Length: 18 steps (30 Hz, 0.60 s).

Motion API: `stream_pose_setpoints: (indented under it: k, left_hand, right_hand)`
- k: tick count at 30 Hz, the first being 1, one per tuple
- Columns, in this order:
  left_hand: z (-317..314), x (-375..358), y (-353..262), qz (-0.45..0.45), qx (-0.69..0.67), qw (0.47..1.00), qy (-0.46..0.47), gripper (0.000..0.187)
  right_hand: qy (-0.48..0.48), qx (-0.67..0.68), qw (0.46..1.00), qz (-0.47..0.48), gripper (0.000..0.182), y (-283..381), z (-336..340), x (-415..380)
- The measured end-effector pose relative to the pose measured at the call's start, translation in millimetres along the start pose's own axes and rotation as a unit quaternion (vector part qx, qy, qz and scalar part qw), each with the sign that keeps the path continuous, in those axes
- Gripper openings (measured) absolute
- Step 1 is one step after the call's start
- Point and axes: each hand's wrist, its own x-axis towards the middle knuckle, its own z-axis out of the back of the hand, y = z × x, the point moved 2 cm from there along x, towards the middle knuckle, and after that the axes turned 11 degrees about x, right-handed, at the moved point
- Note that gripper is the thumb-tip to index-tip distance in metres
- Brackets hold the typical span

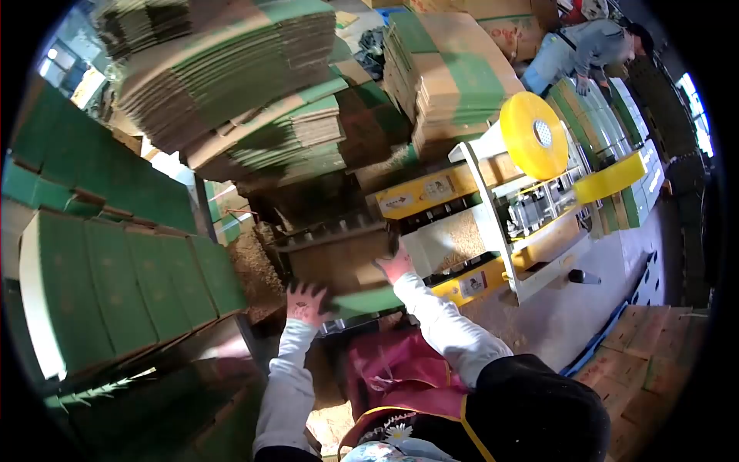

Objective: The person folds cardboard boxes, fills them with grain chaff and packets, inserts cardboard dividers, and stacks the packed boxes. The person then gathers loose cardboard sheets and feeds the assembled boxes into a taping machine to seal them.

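A brown and green cardboard box (342,262) lies in front of me on the feed side of a carton taping machine (493,223). My left hand (306,302), in a pinkish glove, is open with spread fingers at the box's near left corner. My right hand (396,264), gloved alike, rests at the box's right end with its fingers apart, near the machine's entry. Above the machine stands a large yellow tape roll (533,136). Whether either palm presses on the cardboard is hard to make out.
Stacks of flattened cartons (231,77) rise at the far side. Green boxes (131,266) stand in a row at left. Brown cartons (643,354) lie at lower right. A co-worker (589,50) bends over stacked boxes at upper right.
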Motion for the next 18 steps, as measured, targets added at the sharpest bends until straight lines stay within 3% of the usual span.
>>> stream_pose_setpoints:
  k: [1, 2, 3, 4, 5, 6, 8, 9, 10, 11, 12, 13, 15, 16, 17, 18]
  left_hand:
    - [3, 7, -5, 0.034, 0.02, 0.998, -0.047, 0.075]
    - [-8, 15, -6, 0.028, 0.016, 0.999, -0.043, 0.075]
    - [-24, 28, -3, 0.108, 0.01, 0.993, -0.042, 0.086]
    - [-37, 35, 0, 0.186, 0.005, 0.982, -0.039, 0.098]
    - [-46, 33, 4, 0.224, -0.114, 0.961, -0.118, 0.108]
    - [-75, 36, 7, 0.218, -0.351, 0.892, -0.183, 0.106]
    - [-113, 42, 8, 0.203, -0.546, 0.782, -0.222, 0.105]
    - [-89, 42, -8, 0.204, -0.527, 0.797, -0.213, 0.105]
    - [-35, 38, -48, 0.196, -0.631, 0.729, -0.179, 0.104]
    - [-85, 57, -72, 0.174, -0.619, 0.714, -0.278, 0.101]
    - [-82, 59, -92, 0.214, -0.641, 0.669, -0.311, 0.1]
    - [-77, 51, -97, 0.21, -0.567, 0.749, -0.27, 0.104]
    - [-37, 28, -74, 0.142, -0.446, 0.829, -0.307, 0.097]
    - [74, -22, -44, 0.191, -0.383, 0.873, -0.234, 0.083]
    - [115, -53, -11, 0.208, -0.327, 0.881, -0.271, 0.077]
    - [141, -86, 31, 0.232, -0.269, 0.865, -0.355, 0.07]
  right_hand:
    - [-0.071, -0.021, 0.996, 0.04, 0.073, 57, 3, -19]
    - [-0.097, -0.133, 0.971, 0.171, 0.067, 97, 0, -24]
    - [-0.116, -0.241, 0.915, 0.302, 0.063, 129, -5, -21]
    - [-0.055, -0.272, 0.888, 0.368, 0.06, 151, -21, -7]
    - [0.009, -0.3, 0.852, 0.429, 0.058, 159, -30, 4]
    - [0.011, -0.302, 0.853, 0.426, 0.058, 130, -31, 7]
    - [0.276, -0.43, 0.755, 0.41, 0.049, 38, -59, -6]
    - [0.274, -0.391, 0.792, 0.38, 0.047, 12, -39, -27]
    - [0.201, -0.492, 0.764, 0.366, 0.047, -3, -26, -34]
    - [0.191, -0.44, 0.827, 0.294, 0.046, 23, -4, -38]
    - [0.152, -0.38, 0.855, 0.318, 0.044, 39, 2, -36]
    - [0.113, -0.315, 0.879, 0.34, 0.043, 58, 3, -33]
    - [0.123, -0.123, 0.918, 0.358, 0.045, 126, -12, -33]
    - [0.125, -0.036, 0.93, 0.343, 0.044, 159, -27, -36]
    - [0.163, 0.064, 0.939, 0.297, 0.041, 192, -47, -42]
    - [0.208, 0.181, 0.915, 0.296, 0.039, 215, -81, -48]
